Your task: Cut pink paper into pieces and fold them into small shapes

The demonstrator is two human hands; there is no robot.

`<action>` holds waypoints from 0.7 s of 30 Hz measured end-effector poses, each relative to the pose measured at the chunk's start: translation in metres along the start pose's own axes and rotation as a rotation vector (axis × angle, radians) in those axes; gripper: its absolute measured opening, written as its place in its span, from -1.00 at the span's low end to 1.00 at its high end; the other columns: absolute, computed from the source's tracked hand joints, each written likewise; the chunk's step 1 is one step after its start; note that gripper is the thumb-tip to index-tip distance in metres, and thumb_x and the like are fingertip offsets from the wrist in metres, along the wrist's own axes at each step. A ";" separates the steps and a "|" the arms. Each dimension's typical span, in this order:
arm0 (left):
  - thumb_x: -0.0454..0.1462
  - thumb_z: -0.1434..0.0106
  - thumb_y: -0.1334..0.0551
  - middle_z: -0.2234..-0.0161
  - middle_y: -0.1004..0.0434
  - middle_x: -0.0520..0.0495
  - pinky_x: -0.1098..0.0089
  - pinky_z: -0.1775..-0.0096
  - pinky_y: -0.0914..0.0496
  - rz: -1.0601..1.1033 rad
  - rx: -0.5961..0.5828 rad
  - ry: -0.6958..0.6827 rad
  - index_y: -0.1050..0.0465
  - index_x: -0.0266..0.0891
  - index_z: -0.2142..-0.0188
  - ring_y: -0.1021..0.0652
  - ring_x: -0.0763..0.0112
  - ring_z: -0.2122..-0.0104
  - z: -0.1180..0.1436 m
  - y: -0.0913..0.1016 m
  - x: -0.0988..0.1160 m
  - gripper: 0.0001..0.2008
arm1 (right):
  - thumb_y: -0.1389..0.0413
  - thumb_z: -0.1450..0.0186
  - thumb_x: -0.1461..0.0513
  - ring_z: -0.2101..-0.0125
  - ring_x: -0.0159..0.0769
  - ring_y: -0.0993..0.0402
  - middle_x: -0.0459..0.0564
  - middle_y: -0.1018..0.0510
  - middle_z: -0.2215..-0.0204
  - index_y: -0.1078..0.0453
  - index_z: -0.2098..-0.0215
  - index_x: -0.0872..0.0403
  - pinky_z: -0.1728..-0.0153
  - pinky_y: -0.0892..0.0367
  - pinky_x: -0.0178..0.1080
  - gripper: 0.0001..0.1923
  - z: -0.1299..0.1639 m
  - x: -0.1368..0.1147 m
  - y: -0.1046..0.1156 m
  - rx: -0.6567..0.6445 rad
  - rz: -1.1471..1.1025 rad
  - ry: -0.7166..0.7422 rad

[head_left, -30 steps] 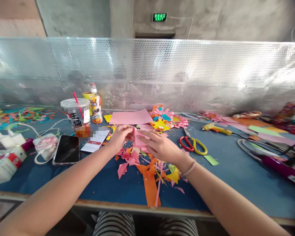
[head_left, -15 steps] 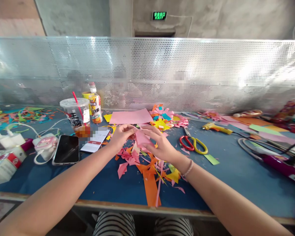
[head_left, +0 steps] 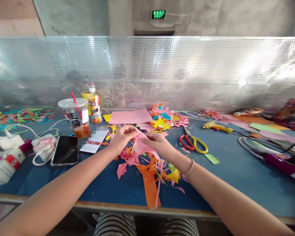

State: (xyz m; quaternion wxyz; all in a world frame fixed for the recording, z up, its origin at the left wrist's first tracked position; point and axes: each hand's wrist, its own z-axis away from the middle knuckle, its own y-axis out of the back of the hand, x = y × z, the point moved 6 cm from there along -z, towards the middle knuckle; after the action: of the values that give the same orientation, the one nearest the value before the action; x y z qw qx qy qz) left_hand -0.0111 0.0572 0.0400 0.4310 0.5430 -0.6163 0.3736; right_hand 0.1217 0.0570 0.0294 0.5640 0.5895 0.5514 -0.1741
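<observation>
Small folded piece of pink paper [head_left: 142, 146] is held just above the heap of orange, pink and yellow paper offcuts [head_left: 149, 167], lifted clear, probably so both hands can work its edges. Left hand [head_left: 122, 137]: fingers curled shut, thumb and fingertips pinching the paper's upper left edge. Right hand [head_left: 159, 144]: fingers closed on the right edge. Red-and-yellow-handled scissors [head_left: 193, 144] lie unused right of the heap; black smartphone [head_left: 65, 150] lies well left of it.

Blue table [head_left: 236, 177] with paper scraps [head_left: 149, 170], scissors [head_left: 193, 144], phone [head_left: 65, 149]
</observation>
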 end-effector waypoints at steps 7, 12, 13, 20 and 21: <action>-0.27 0.01 -0.24 0.63 -0.30 0.08 0.53 0.55 -0.22 0.087 0.008 0.009 -0.37 -0.29 0.48 -0.32 0.60 0.62 0.000 -0.003 -0.006 -0.88 | -0.11 -0.04 0.04 0.60 -0.50 -0.07 -0.17 -0.18 0.63 -0.29 0.52 0.14 0.59 0.01 -0.38 -0.70 0.000 0.008 -0.003 0.017 -0.041 -0.090; -0.25 -0.01 -0.22 0.61 -0.33 0.07 0.51 0.52 -0.23 0.014 0.031 0.001 -0.37 -0.29 0.47 -0.34 0.57 0.60 0.000 -0.002 -0.005 -0.87 | -0.14 -0.01 0.04 0.62 -0.52 -0.05 -0.18 -0.16 0.64 -0.23 0.57 0.13 0.61 0.03 -0.38 -0.68 0.000 0.008 -0.003 0.034 -0.078 -0.107; -0.23 -0.01 -0.21 0.59 -0.35 0.06 0.51 0.50 -0.24 -0.031 0.043 -0.017 -0.38 -0.28 0.47 -0.35 0.56 0.58 0.000 -0.001 -0.003 -0.87 | -0.15 0.00 0.04 0.63 -0.52 -0.04 -0.19 -0.15 0.65 -0.23 0.57 0.13 0.62 0.04 -0.39 -0.67 0.000 0.008 -0.003 0.042 -0.084 -0.110; -0.19 -0.03 -0.18 0.48 -0.45 -0.01 0.45 0.37 -0.29 -0.218 0.068 -0.108 -0.41 -0.27 0.47 -0.43 0.43 0.44 0.003 0.000 0.007 -0.84 | -0.17 0.02 0.03 0.62 -0.52 -0.04 -0.20 -0.14 0.64 -0.22 0.56 0.13 0.61 0.01 -0.39 -0.66 -0.001 0.010 -0.004 0.066 -0.047 -0.084; -0.19 -0.04 -0.18 0.48 -0.45 -0.02 0.45 0.37 -0.29 -0.224 0.071 -0.105 -0.41 -0.27 0.47 -0.43 0.43 0.44 0.003 0.000 0.007 -0.83 | -0.17 0.03 0.03 0.62 -0.52 -0.03 -0.20 -0.14 0.64 -0.22 0.56 0.13 0.62 0.02 -0.39 -0.65 -0.002 0.011 -0.004 0.069 -0.038 -0.088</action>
State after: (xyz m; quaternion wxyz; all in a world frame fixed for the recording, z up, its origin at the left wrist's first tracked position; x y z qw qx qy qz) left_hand -0.0119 0.0521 0.0453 0.4177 0.6421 -0.5600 0.3156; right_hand 0.1213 0.0622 0.0190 0.5637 0.5899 0.5307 -0.2296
